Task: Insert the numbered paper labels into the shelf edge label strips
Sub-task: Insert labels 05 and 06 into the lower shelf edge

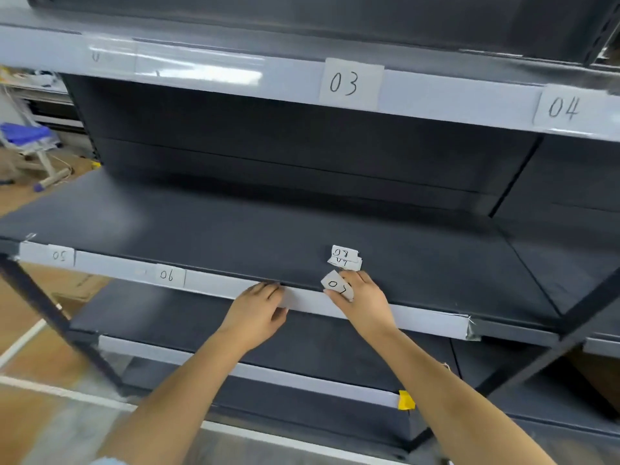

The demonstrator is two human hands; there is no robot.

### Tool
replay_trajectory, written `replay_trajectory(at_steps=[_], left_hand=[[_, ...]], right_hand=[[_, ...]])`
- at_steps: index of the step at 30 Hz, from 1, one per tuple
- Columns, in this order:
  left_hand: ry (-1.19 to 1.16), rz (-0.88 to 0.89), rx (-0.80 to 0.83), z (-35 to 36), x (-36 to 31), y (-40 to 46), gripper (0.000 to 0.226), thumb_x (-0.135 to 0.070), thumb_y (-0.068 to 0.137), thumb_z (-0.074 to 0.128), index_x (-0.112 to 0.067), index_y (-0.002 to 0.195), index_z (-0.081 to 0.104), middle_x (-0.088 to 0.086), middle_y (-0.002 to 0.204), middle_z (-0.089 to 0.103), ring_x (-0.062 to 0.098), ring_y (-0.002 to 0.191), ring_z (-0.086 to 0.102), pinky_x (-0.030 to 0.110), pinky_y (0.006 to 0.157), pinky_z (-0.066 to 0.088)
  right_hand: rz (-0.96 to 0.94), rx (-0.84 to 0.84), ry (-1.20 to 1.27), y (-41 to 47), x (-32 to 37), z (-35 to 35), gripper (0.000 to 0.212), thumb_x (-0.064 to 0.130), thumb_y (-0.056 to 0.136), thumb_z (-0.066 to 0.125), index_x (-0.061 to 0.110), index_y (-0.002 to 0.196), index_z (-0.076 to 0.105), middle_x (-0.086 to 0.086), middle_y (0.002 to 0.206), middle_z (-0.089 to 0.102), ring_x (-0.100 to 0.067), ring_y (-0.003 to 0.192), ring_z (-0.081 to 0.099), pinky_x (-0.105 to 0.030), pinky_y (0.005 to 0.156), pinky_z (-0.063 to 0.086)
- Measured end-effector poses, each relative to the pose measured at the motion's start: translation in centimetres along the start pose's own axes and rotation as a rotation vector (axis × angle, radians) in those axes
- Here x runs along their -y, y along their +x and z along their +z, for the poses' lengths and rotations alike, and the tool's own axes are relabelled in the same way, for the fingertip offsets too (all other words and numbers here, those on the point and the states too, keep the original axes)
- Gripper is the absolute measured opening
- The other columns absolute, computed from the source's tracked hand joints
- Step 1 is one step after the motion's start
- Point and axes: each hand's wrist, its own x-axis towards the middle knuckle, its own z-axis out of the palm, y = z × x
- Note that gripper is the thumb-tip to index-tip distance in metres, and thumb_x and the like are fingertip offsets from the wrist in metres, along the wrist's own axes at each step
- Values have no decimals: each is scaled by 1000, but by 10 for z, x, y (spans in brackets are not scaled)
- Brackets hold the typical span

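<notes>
While both arms reach forward, hands meet the white plastic label strip [303, 302] on the dark grey shelf [235, 229].
Left hand [256, 313] fingers lie together, loosely curled over the strip's top edge; right hand [364, 305] fingers pinch the white paper label "07" [337, 285] just above it.

There is only one view, from the camera on my head, so nothing is shared with a second one. It looks forward and down, close to the shelving, with my forearms entering from the bottom edge. My left hand [260, 308] and right hand [364, 302] sit just below the middle of the frame. The middle shelf [235, 229] stretches away beyond my hands, and the upper label strip [453, 95] runs high above them. The wide lens tilts and bows the edges.
</notes>
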Motion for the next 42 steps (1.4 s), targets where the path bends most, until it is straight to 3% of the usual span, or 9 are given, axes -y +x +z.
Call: replay_trajectory(at_steps=[5,15,19,24,27,29,33,36,42], left_hand=[[88,32,37,11,-11,-5,59,-28,46,91,-5,97,73,8,102,71,22,91,70,35,75,56],[80,85,96,39,-11,25,86,-17,22,95,-1,102,71,12,108,69,26,99,67,38,84,52],[41,105,46,51,-9,22,87,-5,27,93,2,109,67,14,115,66,28,105,64,40,92,47],[-43,153,-21,55,-6,19,95,-3,34,93,0,118,48,14,115,66,28,106,64,40,93,46],[29,156,-20,58,-1,19,81,-5,35,93,2,110,65,15,114,66,29,105,64,37,111,26],[83,157,-29,60,5,18,77,-7,36,92,2,108,67,15,116,65,30,106,64,38,111,17],[52,129,-48,59,11,16,82,-11,28,95,2,105,69,15,113,67,28,103,65,40,96,46],[21,124,-70,58,10,16,81,-9,26,95,2,102,70,15,110,68,27,100,67,40,87,50],[9,127,-79,60,10,12,80,-8,25,95,2,101,71,14,109,69,28,99,67,40,86,51]], right_hand=[[32,-43,81,-10,-2,0,30,38,89,57,21,114,56,3,115,55,-19,97,56,-28,78,46],[119,-93,147,-17,-5,-6,35,38,88,60,26,120,55,12,101,47,-9,91,51,-22,77,44],[144,-102,139,-19,-8,-6,35,40,87,60,26,119,56,13,103,47,-9,93,53,-22,77,45],[155,-104,109,-17,-4,-5,33,39,88,58,26,119,55,10,109,51,-10,93,53,-24,77,47],[168,-105,100,-15,2,-5,32,38,89,54,26,119,54,7,110,53,-14,94,55,-28,77,50],[178,-93,71,-13,7,-6,32,38,89,52,25,119,53,4,110,54,-16,94,56,-31,77,52],[201,-95,113,-6,14,-6,31,37,89,54,24,117,55,2,109,53,-17,93,56,-32,78,52],[209,-84,154,-2,18,-4,31,36,88,56,23,116,56,3,110,52,-16,95,55,-30,80,51],[199,-75,131,0,29,1,32,38,88,56,23,117,54,5,110,52,-17,92,56,-31,80,51]])
